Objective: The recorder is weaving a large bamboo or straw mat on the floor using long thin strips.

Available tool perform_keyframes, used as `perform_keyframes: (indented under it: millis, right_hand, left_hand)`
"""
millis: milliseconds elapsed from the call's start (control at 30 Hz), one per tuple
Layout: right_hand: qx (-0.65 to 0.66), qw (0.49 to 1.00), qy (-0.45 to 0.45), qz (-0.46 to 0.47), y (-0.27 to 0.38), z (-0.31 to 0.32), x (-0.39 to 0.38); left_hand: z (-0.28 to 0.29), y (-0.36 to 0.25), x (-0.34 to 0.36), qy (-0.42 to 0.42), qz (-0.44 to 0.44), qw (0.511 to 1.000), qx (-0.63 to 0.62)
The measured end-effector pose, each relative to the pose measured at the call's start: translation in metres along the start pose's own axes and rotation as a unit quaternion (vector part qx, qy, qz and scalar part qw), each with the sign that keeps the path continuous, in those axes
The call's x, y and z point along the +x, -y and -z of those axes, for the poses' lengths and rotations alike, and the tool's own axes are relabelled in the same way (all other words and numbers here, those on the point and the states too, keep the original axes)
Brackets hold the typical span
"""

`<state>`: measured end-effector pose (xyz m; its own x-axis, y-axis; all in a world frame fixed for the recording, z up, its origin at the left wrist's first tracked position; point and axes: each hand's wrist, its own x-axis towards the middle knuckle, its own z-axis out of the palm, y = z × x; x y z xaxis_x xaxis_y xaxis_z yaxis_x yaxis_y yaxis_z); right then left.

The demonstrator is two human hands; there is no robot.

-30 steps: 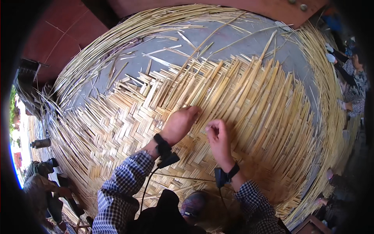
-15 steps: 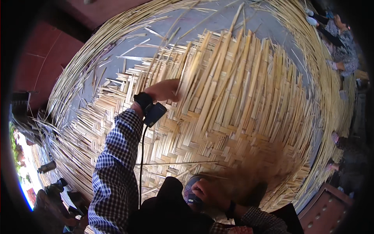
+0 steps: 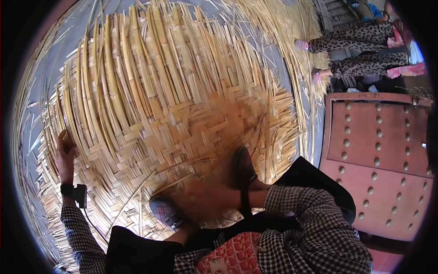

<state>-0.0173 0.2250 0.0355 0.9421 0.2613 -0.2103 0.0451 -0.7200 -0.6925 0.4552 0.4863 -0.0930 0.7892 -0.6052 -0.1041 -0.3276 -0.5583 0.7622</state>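
While I look down from a distance through the head camera, a woven reed mat [image 3: 153, 77] spreads across the left and middle of the view, over a grey floor [image 3: 36, 93]. Its nearer part is plaited in a zigzag; its farther part runs out in long, unplaited strips [image 3: 132, 73], side by side and bare at their far ends. I see the left hand [image 3: 65, 157] at the left side of the mat, over the strips. Its fingers are bent, but I cannot tell whether they are clamped on a strip or merely rest there. A black wristband [image 3: 68, 191] with a small dark box sits below that hand. The right hand [image 3: 207, 201] is low in the middle, between the left shoe [image 3: 165, 211] and the right shoe [image 3: 244, 163], both on the mat. It is blurred, so I cannot tell whether its fingers are apart or together. Thin loose reeds [image 3: 130, 201] lie across the plaiting near the left shoe. Both forearms wear checked sleeves [image 3: 299, 201]. At the right I note a reddish panel [image 3: 376, 160] with rows of round studs; beyond it, at upper right, show patterned trouser legs [image 3: 353, 39] of people nearby, beside more loose straw [image 3: 296, 18].
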Motion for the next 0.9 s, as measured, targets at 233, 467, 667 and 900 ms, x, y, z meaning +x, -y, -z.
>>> perform_keyframes:
  millis: [233, 467, 667, 900]
  right_hand:
    - [-0.266, 0.924, -0.008, -0.273, -0.099, 0.052, -0.057]
    - [-0.239, 0.953, 0.149, -0.108, -0.094, 0.074, -0.027]
    - [-0.138, 0.99, -0.016, -0.027, -0.023, 0.096, 0.055]
    - [0.17, 0.982, -0.055, -0.068, 0.034, 0.065, 0.116]
  left_hand:
    - [-0.001, -0.014, -0.025, -0.141, -0.015, 0.981, -0.134]
    - [-0.034, -0.083, -0.077, 0.108, 0.083, 0.907, -0.399]
    - [-0.082, -0.198, -0.151, 0.295, -0.115, 0.948, -0.007]
    - [-0.101, -0.195, -0.206, 0.117, 0.23, 0.823, -0.505]
